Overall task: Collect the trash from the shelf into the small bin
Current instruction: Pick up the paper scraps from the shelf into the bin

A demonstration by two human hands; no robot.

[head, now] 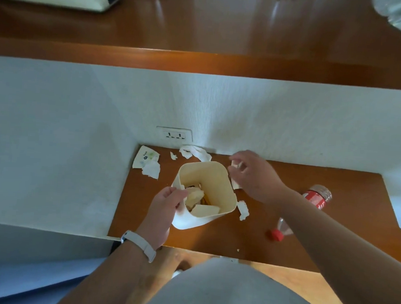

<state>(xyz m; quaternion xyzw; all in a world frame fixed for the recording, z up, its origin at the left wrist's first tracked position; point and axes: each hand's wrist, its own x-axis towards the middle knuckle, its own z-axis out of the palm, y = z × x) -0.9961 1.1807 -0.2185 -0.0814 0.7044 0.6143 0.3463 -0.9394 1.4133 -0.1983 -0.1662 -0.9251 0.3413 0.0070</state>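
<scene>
Gathering scraps mid-task: the left hand point(165, 205) grips the rim of the small bin point(205, 194) on the shelf point(306, 240); the right hand point(252, 176) pinches a paper scrap point(235, 164) beside it, due next over the opening.

It looks like a home or hotel room: a wooden shelf point(306, 240) under the hands, a wall socket point(176, 135) just beyond them.

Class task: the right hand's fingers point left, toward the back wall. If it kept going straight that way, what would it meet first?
Probably the crumpled tissue behind the small bin; the right hand may pass above it, since depth is unclear.
</scene>
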